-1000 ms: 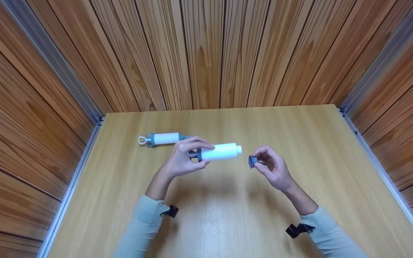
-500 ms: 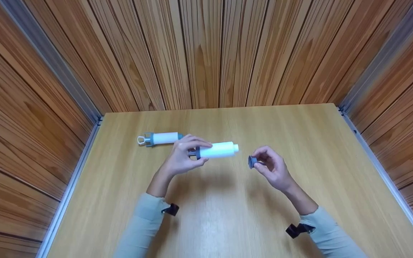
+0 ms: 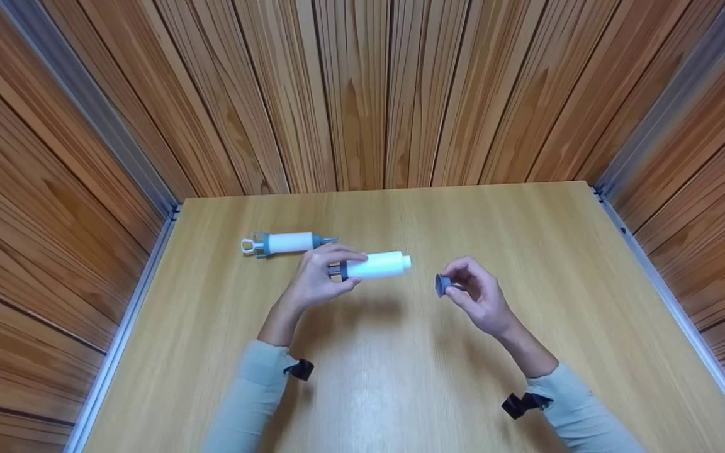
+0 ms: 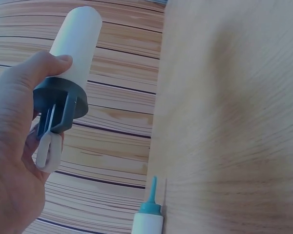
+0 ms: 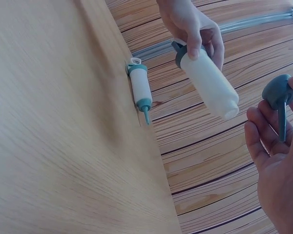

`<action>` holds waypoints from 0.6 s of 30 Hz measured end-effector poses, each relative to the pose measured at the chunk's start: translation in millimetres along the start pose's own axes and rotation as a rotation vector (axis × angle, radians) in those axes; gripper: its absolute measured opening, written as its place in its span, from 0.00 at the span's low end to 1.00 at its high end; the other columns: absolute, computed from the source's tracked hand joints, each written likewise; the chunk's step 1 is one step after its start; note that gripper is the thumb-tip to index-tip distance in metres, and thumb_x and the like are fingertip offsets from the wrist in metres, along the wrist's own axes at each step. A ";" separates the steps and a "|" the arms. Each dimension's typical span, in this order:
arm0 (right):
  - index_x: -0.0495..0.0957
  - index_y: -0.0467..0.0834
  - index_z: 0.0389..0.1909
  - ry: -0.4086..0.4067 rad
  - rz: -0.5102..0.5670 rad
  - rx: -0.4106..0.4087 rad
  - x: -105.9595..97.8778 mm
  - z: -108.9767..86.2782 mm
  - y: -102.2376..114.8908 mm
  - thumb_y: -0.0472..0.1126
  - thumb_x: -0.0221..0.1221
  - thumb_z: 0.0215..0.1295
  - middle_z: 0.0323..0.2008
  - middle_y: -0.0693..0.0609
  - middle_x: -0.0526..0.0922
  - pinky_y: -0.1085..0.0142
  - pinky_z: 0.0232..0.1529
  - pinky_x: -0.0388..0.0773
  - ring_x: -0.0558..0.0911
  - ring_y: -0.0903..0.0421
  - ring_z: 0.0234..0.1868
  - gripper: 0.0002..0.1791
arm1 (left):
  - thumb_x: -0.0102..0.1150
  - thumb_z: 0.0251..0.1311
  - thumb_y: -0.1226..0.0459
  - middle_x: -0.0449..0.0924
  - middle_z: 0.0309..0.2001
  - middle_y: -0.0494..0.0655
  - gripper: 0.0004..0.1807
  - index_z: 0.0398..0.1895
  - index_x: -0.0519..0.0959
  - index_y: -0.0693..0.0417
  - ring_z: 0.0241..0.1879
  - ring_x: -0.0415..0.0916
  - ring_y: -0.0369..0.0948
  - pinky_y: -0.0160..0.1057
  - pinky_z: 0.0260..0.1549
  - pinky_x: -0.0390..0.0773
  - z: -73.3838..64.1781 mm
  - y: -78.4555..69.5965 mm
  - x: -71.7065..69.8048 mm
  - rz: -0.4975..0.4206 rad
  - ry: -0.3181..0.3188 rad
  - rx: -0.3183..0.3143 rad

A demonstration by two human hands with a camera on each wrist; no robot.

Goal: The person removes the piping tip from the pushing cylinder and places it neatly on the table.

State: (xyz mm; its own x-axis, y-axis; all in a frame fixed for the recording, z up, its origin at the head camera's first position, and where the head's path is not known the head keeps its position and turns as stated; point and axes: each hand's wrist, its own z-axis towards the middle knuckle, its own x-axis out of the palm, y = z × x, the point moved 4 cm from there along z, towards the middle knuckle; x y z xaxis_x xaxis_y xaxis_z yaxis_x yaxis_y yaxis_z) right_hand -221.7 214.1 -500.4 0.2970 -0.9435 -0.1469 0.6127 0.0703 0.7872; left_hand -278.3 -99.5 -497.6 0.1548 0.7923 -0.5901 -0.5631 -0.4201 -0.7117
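My left hand grips a white tube by its dark teal collar, thumb on one side and fingers on the other. A pale pull ring sticks out behind the collar, by the palm. The tube's bare, narrow neck points right. Across a short gap, my right hand pinches a teal nozzle cap between thumb and fingers. Its wide end faces the tube in the head view, and its thin spout runs back toward the palm. Tube and cap are apart, both held above the table.
A second white tube with teal ends, like a large syringe, lies on the wooden table behind my left hand, its thin nozzle toward the right. Plank walls with metal corner rails stand around the table's back and sides.
My left hand has shifted slightly left with the white tube, widening the gap to the nozzle cap. The right hand has stayed almost still, keeping its pinch on the cap.
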 end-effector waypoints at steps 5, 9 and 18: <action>0.72 0.19 0.52 -0.002 0.000 0.011 0.5 -1.1 -0.9 0.14 0.53 0.66 0.49 0.63 0.83 0.76 0.51 0.85 0.83 0.68 0.48 0.14 | 0.81 0.64 0.68 0.93 0.62 0.53 0.19 0.59 0.93 0.51 0.66 0.88 0.56 0.61 0.69 0.87 -1.0 5.8 2.6 0.003 0.000 -0.033; 0.72 0.19 0.53 -0.001 0.001 0.001 0.5 -1.4 -1.5 0.14 0.52 0.66 0.49 0.63 0.83 0.75 0.52 0.85 0.83 0.67 0.48 0.14 | 0.80 0.64 0.69 0.93 0.63 0.53 0.20 0.59 0.93 0.51 0.68 0.87 0.57 0.63 0.72 0.85 -2.5 10.9 4.4 -0.010 0.001 -0.053; 0.72 0.19 0.53 0.009 0.008 -0.024 0.3 -2.4 -3.4 0.13 0.52 0.66 0.49 0.60 0.84 0.75 0.52 0.85 0.84 0.66 0.47 0.15 | 0.79 0.65 0.70 0.92 0.63 0.55 0.20 0.60 0.92 0.53 0.68 0.86 0.57 0.64 0.74 0.82 -6.9 26.4 9.1 -0.033 0.005 -0.088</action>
State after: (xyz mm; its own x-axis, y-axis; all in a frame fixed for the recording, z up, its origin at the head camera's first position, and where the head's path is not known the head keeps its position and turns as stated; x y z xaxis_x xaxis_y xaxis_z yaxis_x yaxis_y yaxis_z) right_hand -222.0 214.3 -504.5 0.3085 -0.9399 -0.1462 0.6276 0.0856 0.7738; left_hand -286.1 -106.5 -524.3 0.1766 0.8041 -0.5677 -0.4845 -0.4310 -0.7612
